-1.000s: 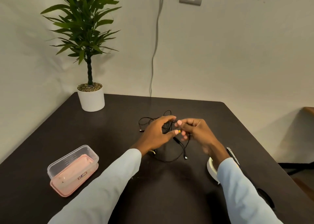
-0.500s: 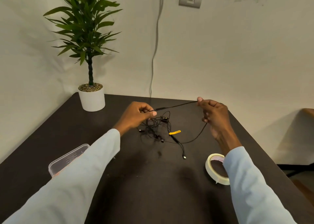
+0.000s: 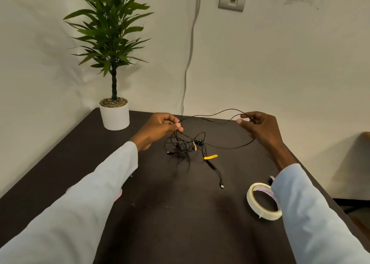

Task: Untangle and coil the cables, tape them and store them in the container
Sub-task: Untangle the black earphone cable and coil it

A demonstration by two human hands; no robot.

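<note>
Writing: no readable label on any thing.
Left hand [image 3: 160, 128]: raised over the cable tangle [image 3: 185, 146], pinching a black cable [image 3: 212, 114].
Right hand [image 3: 258, 126]: right of the tangle, pinching the same cable.
Tangle: on the surface [image 3: 180, 213], tape roll [image 3: 263, 201] near right.

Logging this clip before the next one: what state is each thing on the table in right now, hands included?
Left hand: pinches the black cable.
Right hand: pinches the same cable further along.
Black cable: lifted, slack between the hands.
Cable pile: tangled, on the table.
Yellow tie: lying open.
Tape roll: flat, unused, partly behind the right sleeve.
Potted plant: upright.
</note>
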